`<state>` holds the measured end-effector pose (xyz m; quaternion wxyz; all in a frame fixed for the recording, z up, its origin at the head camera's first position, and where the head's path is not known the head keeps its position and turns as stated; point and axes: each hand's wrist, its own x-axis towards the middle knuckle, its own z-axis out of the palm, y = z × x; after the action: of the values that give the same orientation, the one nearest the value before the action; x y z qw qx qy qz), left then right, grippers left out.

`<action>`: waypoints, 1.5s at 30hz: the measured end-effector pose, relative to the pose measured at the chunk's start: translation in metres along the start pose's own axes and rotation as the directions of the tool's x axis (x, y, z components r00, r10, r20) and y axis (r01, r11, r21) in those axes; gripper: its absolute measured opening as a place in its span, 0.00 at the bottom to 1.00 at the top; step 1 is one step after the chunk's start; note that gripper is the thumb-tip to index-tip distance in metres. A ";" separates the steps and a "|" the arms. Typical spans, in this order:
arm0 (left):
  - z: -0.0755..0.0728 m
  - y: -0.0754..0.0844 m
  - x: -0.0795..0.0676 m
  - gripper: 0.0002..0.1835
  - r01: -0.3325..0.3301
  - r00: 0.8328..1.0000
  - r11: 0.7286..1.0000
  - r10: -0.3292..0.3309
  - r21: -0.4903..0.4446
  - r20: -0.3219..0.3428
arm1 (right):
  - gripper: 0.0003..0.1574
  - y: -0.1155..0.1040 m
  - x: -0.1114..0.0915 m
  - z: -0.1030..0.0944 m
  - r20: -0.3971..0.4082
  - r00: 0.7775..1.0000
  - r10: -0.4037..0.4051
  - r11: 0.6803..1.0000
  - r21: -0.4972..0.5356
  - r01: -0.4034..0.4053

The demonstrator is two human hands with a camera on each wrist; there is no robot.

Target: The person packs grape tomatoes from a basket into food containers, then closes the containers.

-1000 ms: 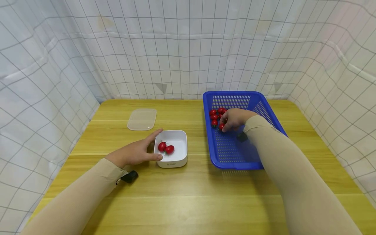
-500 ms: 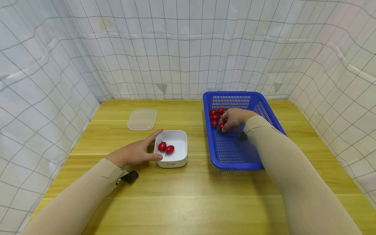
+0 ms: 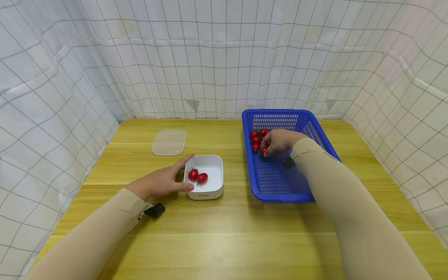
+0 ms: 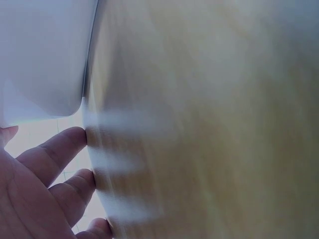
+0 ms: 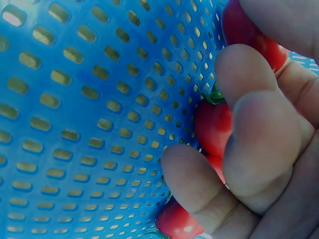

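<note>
My right hand reaches into the blue plastic basket and pinches a red cherry tomato between thumb and forefinger. In the right wrist view that tomato shows at the top, with other tomatoes behind the fingers. Several more tomatoes lie along the basket's left side. My left hand spreads round the left side of a square white box, thumb at the front corner, forefinger at the back. Its other fingertips meet the tabletop. Two tomatoes lie in the box.
A flat translucent lid lies on the wooden table behind the left hand. White grid-patterned curtains stand at the back and both sides. Beneath the left wrist hangs a small black device.
The right hand's fingertips and the pinched tomato have shifted very slightly leftward in the basket. The left hand, box and lid have stayed in place.
</note>
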<state>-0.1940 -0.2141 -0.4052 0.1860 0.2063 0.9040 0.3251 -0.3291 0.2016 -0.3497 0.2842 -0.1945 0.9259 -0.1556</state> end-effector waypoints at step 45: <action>0.003 -0.003 -0.001 0.59 -0.006 1.000 1.000 0.006 -0.014 -0.010 | 0.11 -0.002 -0.002 0.006 -0.027 1.000 0.005 1.000 -0.015 -0.006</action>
<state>-0.1927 -0.2148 -0.4092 0.1818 0.2060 0.9020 0.3331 -0.3239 0.1995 -0.3525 0.2706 -0.1919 0.9313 -0.1505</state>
